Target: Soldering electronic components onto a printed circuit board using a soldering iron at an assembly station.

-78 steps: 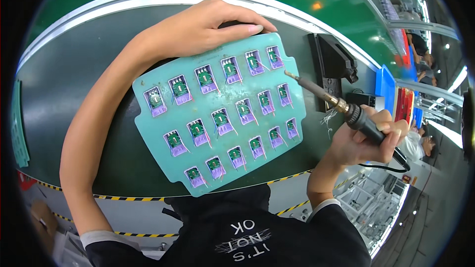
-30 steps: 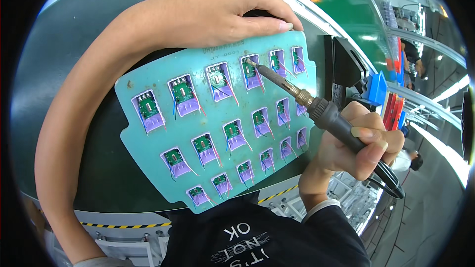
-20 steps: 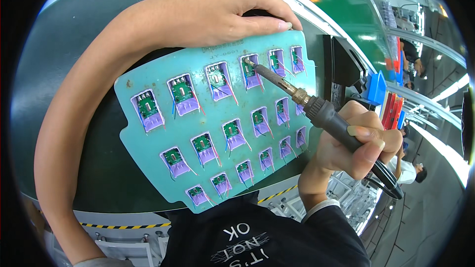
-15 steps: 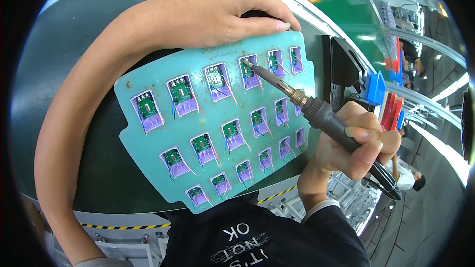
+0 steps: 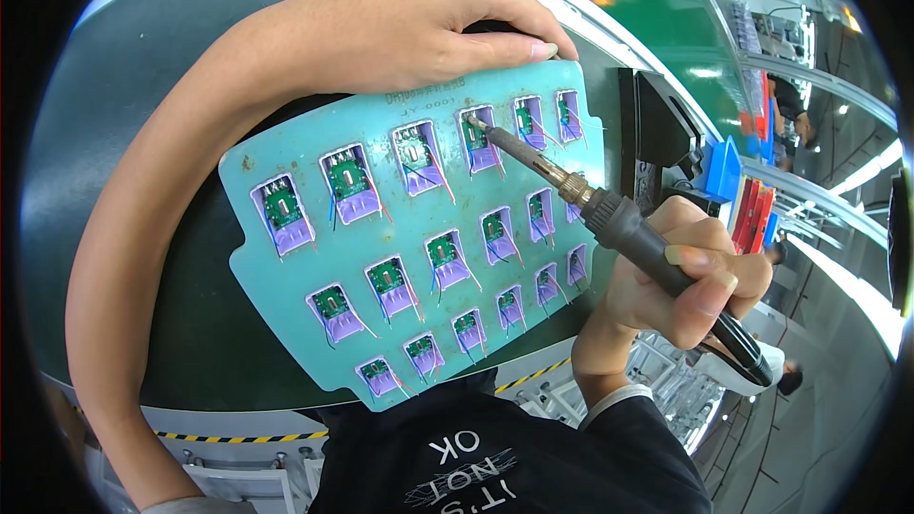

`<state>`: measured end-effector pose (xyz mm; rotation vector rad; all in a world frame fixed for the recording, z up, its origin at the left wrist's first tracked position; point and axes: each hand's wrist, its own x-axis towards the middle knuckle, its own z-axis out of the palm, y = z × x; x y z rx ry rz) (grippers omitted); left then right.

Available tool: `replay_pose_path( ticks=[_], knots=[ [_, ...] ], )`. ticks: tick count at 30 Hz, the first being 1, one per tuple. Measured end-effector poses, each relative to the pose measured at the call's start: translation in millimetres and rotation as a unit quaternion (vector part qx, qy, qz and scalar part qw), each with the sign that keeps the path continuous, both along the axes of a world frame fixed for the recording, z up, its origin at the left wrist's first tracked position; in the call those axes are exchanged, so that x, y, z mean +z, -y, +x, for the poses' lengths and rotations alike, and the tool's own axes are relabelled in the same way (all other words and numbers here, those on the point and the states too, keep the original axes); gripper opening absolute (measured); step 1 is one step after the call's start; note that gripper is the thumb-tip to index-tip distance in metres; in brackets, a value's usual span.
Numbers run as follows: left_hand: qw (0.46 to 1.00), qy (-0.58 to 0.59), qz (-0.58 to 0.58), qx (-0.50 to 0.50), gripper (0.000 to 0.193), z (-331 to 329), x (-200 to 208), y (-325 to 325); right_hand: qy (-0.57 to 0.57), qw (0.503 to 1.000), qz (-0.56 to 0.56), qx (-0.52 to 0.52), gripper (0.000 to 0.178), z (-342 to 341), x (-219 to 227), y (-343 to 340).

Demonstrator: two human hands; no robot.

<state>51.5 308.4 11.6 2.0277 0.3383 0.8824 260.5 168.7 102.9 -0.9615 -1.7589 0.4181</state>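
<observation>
My right hand is wrapped around the dark handle of a soldering iron. The iron slants up and left, its tip at the upper part of a small green circuit board in the far row. That board sits in a pocket of a teal fixture plate. Rows of similar pockets hold purple housings, green boards and thin red, blue and dark wires. My left arm curves around the plate's left side. My left hand grips the far edge, thumb along it; the other fingertips are partly hidden.
Beneath the plate lies a dark green work mat. A black device stands right of the plate, with blue and red bins beyond it. Other people are farther off at right.
Both hands, the iron and the plate hold nearly the same position. In the right background, a person in white has shifted and is now partly behind the iron's rear end.
</observation>
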Motion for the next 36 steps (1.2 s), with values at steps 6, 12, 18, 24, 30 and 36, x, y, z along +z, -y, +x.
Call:
replay_pose_path(
  ticks=[6,12,18,24,30,36],
  knots=[
    [1.0,-0.003,0.005,0.006,0.031,-7.2,-6.4,-0.1,-0.036,0.992,0.086,-0.086,0.034,5.9,0.8,-4.6],
    [1.0,-0.014,-0.001,0.001,0.031,-15.2,-3.2,1.9,-0.084,0.962,0.149,-0.211,0.028,13.0,17.9,-17.3],
    [0.997,-0.069,-0.027,-0.013,0.03,-21.8,6.2,1.2,-0.146,0.963,0.122,-0.192,0.027,36.2,22.7,-12.1],
    [0.997,-0.062,-0.039,-0.02,0.031,-22.1,5.5,2.3,-0.167,0.967,0.111,-0.154,0.024,43.4,16.4,-17.3],
    [0.996,-0.074,-0.046,-0.019,0.031,-26.6,15.6,3.8,-0.177,0.973,0.068,-0.127,0.022,33.0,14.0,-14.6],
    [0.997,-0.07,-0.042,-0.012,0.032,-28.2,14.7,4.4,-0.164,0.978,0.074,-0.102,0.025,24.7,7.2,-12.0]
  ],
)
